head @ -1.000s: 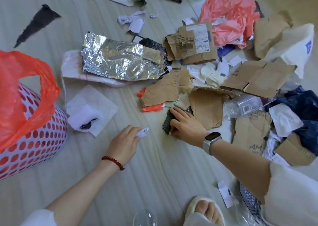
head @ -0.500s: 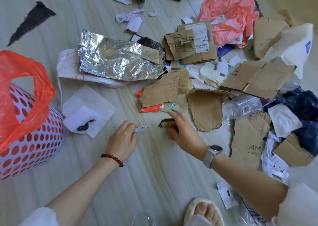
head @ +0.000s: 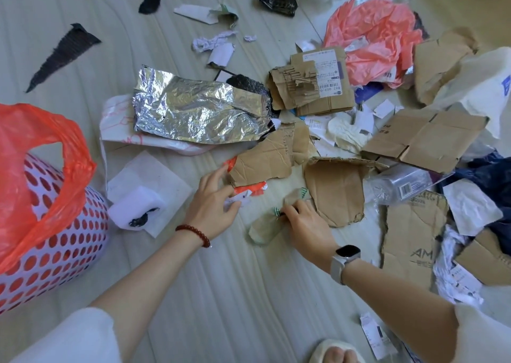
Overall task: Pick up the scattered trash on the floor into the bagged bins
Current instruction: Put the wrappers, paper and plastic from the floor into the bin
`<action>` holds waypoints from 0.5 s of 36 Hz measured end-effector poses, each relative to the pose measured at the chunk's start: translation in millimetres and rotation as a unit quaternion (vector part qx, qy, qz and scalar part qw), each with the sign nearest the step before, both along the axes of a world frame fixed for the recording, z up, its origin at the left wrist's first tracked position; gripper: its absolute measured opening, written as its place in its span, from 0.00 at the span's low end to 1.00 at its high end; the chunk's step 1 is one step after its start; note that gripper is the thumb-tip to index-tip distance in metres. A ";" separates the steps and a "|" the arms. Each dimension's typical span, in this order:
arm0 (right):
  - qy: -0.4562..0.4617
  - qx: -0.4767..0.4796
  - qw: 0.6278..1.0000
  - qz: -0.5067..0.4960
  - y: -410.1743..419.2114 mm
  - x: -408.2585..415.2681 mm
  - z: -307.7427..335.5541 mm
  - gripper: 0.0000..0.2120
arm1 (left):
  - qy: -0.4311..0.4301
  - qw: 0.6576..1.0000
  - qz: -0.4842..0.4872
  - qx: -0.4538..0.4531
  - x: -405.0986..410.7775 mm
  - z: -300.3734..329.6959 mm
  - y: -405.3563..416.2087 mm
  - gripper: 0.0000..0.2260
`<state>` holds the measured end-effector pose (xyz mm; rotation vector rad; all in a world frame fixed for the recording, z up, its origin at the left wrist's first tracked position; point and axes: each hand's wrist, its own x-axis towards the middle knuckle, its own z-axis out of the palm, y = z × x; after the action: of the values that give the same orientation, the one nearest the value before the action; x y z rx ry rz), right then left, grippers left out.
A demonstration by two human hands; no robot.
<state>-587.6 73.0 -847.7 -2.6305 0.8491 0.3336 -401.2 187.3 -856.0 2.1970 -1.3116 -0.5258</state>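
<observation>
Hands on floor scraps, centre of frame

Right hand (head: 307, 225) pinches a crumpled tan paper wrapper (head: 266, 225) with green-striped edges. The pinch point sits at the wrapper's middle, where the paper is gathered. The wrapper lies on the floor (head: 235, 293) at centre frame; its long axis runs from lower left to upper right, the lower end pointing toward the bottom left, the upper end hidden partly behind the fingers.

Left hand (head: 214, 202), just left of it, holds a small white paper scrap (head: 237, 200) under the thumb while its fingertips touch a torn cardboard piece (head: 262, 160) lying over a red-orange scrap (head: 250, 190).

Bin (head: 55, 241), white with red dots and lined with a red bag (head: 36, 152), stands at the left edge, well apart from both hands.
</observation>
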 end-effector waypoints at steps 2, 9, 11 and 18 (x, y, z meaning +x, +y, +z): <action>-0.006 -0.009 1.000 -0.001 -1.0 -4.6 -1.6 0.12 | 0.007 0.999 -0.022 0.022 6.0 -1.5 -12.8 0.18; -0.006 -0.035 0.999 0.006 -9.5 -17.9 -4.2 0.17 | -0.018 0.984 -0.070 0.163 17.0 -4.4 -42.0 0.04; -0.008 -0.025 1.000 0.005 -9.8 -19.9 -4.1 0.18 | -0.059 0.982 -0.084 0.158 13.8 -8.6 -40.5 0.07; -0.066 0.032 0.996 -0.048 -9.4 -21.0 -6.6 0.08 | 0.040 0.999 -0.011 0.029 -1.3 -5.9 -31.9 0.21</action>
<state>-608.6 63.6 -854.3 -2.5106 0.9007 0.1561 -402.5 155.4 -861.9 2.1863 -1.2951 -0.6621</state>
